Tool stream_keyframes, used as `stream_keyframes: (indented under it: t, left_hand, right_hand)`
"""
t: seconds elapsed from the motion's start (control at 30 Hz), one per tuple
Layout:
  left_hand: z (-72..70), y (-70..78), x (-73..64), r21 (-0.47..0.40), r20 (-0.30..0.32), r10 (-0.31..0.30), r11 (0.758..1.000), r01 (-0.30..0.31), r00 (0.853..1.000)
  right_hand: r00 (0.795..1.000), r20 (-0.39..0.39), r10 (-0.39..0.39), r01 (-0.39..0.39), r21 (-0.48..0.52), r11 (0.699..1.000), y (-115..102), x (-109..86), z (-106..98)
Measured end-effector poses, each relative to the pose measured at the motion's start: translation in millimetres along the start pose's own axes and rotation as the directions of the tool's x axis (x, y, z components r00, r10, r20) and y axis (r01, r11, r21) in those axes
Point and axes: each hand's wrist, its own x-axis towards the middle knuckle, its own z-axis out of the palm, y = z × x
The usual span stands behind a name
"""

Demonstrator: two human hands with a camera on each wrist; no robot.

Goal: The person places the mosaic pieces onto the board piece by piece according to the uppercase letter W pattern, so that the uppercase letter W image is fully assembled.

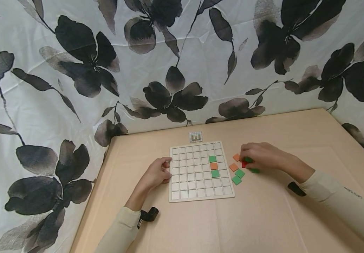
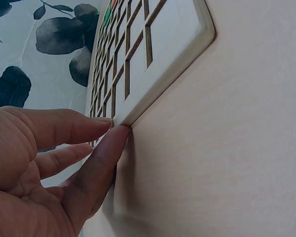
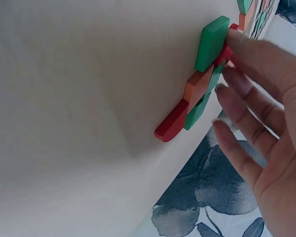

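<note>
Across the middle of the bench (image 1: 201,225) lies a pale grid board (image 1: 190,177), flat, with my left hand (image 1: 154,173) at its left edge. My thumb and a finger close on that rim, tips almost together, pinching it; the other fingers curl just behind them.

Towards the board's right side, three tiles fill one column, one below another: a green tile (image 1: 212,159), an orange tile (image 1: 213,166) and a second green tile (image 1: 215,173). Just beyond the far edge sits a small card (image 1: 196,136) printed with a grid pattern.

My right hand (image 1: 261,155) is over the loose tiles to the right of the board. From the right wrist I see my thumb at a red piece (image 3: 224,53), covering part of it, while the other visible fingers are loosely bent and spread apart. I cannot tell whether a finger behind the thumb clamps that piece or merely touches it.

Close by, a green block (image 3: 212,43) lies beside the red piece, then an orange block (image 3: 199,84) and, nearer to me in that view, a red block (image 3: 171,121). Between my right hand and the board lie two orange squares (image 1: 233,167) and two green squares (image 1: 238,176).

Cream sleeves (image 1: 337,200) cover my forearms, and a floral cloth (image 1: 169,59) hangs behind the bench.
</note>
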Motion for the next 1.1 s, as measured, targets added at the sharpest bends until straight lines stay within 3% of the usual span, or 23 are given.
stream_keyframes:
  t: [0.37, 0.73, 1.1]
  left_hand:
    - [0.5, -0.8, -0.3, -0.002, 0.010, -0.001, 1.000, 0.001, 1.000]
    - [0.6, 0.3, -1.0, -0.004, 0.006, -0.009, 1.000, 0.009, 1.000]
    - [-0.4, 3.2, -0.1, -0.003, 0.002, -0.019, 1.000, 0.019, 1.000]
  right_hand:
    - [1.000, -0.004, 0.004, -0.004, 0.016, 1.000, 9.2, 0.7, 4.5]
    - [0.996, -0.041, -0.085, 0.084, -0.021, 0.996, 11.8, 3.5, 4.4]
    - [0.995, -0.045, -0.091, 0.090, -0.020, 0.996, 14.4, 8.9, 1.6]
